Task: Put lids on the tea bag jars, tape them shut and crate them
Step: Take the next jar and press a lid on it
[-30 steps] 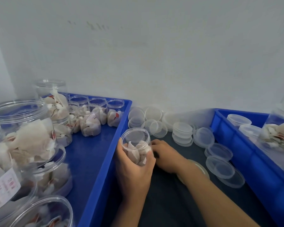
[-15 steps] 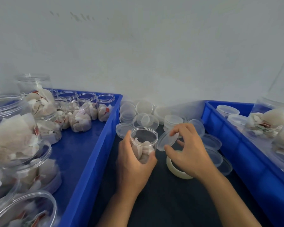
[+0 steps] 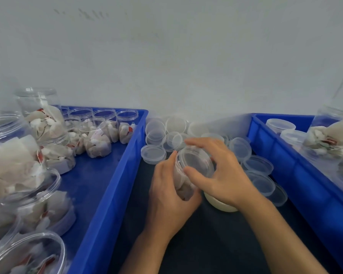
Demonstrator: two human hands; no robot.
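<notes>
Lidding: left hand [image 3: 169,196] grips the jar [image 3: 183,182]; right hand [image 3: 222,175], fingers curled, pinches the lid [image 3: 196,162], apparently seated. Next, twist tight, then tape [image 3: 221,204].

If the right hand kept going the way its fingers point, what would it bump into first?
The right hand points left and away, its grip round the lid on the jar. Past that, it would probably meet the loose lid by the left blue crate first, though depth is hard to judge.
</notes>
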